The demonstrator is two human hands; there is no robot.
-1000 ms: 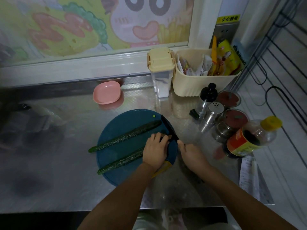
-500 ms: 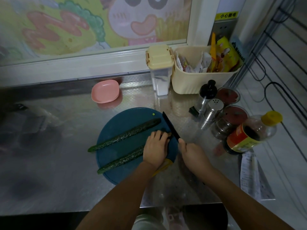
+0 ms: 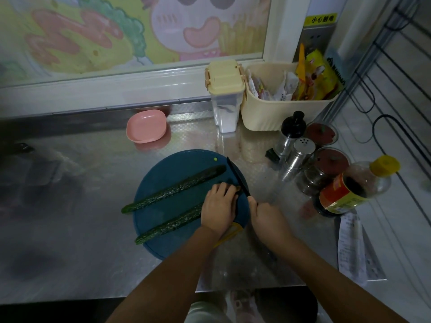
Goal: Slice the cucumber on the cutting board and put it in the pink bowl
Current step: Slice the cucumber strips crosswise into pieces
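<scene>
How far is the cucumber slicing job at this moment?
Done: little; the far cucumber piece lies uncut on the cutting board. In hand: the left hand holds the near cucumber piece, the right hand grips the knife at its end. Left: nearly all slicing; the pink bowl is empty.

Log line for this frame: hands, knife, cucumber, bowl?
left hand: holds near cucumber | right hand: grips knife, blade at cucumber's end | pink bowl: empty
</scene>
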